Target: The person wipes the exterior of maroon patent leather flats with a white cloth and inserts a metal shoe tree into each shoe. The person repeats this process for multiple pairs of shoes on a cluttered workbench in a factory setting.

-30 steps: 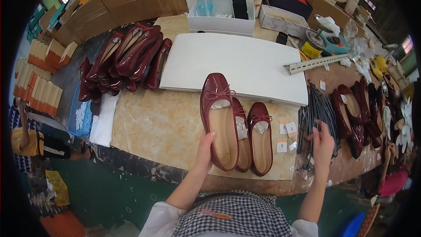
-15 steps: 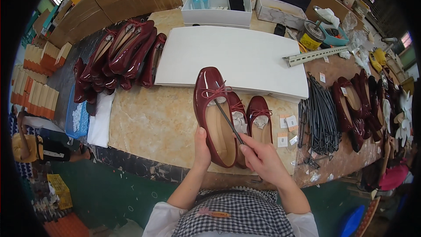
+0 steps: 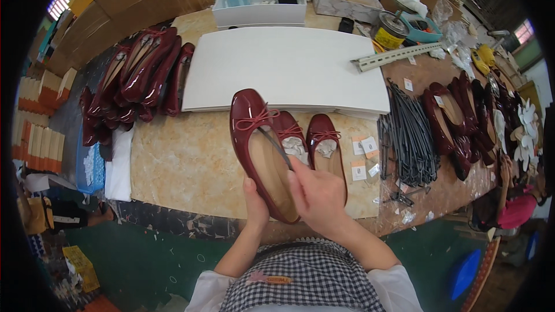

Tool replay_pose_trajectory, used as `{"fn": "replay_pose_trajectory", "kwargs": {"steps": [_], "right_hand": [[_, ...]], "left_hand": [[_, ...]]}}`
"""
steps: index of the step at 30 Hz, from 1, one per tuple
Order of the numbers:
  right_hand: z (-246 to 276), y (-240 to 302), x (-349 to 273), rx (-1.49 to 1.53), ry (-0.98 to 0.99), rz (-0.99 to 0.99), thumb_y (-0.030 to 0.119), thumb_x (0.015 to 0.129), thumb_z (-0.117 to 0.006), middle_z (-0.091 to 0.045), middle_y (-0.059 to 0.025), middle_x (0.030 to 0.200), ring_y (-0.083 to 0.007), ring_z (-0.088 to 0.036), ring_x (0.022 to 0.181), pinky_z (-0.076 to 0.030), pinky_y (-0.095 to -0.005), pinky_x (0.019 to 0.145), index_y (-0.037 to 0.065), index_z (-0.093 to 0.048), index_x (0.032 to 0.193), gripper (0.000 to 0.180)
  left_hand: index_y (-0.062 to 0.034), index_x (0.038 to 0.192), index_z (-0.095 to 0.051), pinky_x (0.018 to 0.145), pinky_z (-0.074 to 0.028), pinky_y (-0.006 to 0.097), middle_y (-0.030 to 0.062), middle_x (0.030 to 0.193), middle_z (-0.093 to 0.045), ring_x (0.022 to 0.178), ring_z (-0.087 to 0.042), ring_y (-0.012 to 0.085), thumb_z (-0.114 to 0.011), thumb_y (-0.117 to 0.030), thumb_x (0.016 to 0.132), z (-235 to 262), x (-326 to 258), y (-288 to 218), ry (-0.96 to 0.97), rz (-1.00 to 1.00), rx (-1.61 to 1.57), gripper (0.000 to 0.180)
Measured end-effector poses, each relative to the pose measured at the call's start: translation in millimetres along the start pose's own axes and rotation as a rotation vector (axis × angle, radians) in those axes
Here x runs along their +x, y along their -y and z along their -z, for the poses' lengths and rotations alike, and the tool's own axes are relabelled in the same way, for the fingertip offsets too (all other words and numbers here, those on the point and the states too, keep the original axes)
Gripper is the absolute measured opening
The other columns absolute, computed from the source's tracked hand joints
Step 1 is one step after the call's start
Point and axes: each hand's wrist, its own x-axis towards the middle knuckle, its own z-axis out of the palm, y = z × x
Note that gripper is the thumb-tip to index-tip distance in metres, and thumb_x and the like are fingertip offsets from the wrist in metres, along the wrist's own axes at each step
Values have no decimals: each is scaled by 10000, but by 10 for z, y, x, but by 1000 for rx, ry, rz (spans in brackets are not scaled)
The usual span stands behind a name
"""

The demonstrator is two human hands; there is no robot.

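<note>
A glossy burgundy ballet flat [image 3: 260, 162] with a thin bow is held toe-up over the table. My left hand [image 3: 256, 203] grips it around the heel side, thumb along the outer edge. In my right hand [image 3: 318, 190] is a thin dark shoe-stretcher rod [image 3: 275, 146], whose far end disappears into the toe of the flat. The rod looks slightly bowed, and my fingers hide its near end. Partly behind the held flat lies a second burgundy flat [image 3: 288, 122] with crumpled paper in its toe. Beside it rests a third flat [image 3: 322, 128], also paper-stuffed.
Stacked white sheets [image 3: 277, 69] lie beyond the shoes, with a slotted metal bar [image 3: 399, 56] across their right end. Burgundy flats [image 3: 139, 75] are piled left. Dark rods [image 3: 407, 138], small tags [image 3: 359, 170] and more flats [image 3: 445, 115] lie right. A white box [image 3: 260, 16] stands behind.
The view has shifted, so the table sits further left and higher in it. My right hand has moved forward along the flat toward its toe, and less of the rod shows.
</note>
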Motion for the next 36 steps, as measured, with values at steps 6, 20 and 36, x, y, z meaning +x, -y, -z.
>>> {"fn": "replay_pose_trajectory", "kwargs": {"steps": [6,20,36], "right_hand": [[-268,-84,-264,-78,234,-124,137,878,-595,-595,-142,600,-297,-581,491,-467,-418,503,-50,-591,1146,327],[1317,-2112,-609,-954,223,-653,269,841,-671,-672,-150,739,-356,-664,697,-529,-431,625,55,-636,809,220],[964,-823,-384,283,-49,-722,104,864,-674,-495,-37,547,-35,-456,518,-374,-245,476,24,-670,1115,263]], "left_hand": [[-4,1360,-447,1052,-370,370,117,1320,-531,1215,-496,242,-198,-621,980,76,-8,202,-22,141,-49,766],[17,1391,-427,740,-520,322,141,1004,-689,804,-663,245,-579,-147,849,-388,209,-488,320,157,1154,585],[-17,1404,-373,893,-529,418,188,1294,-546,1106,-600,319,-382,-546,947,-82,180,78,242,422,-147,699]]}}
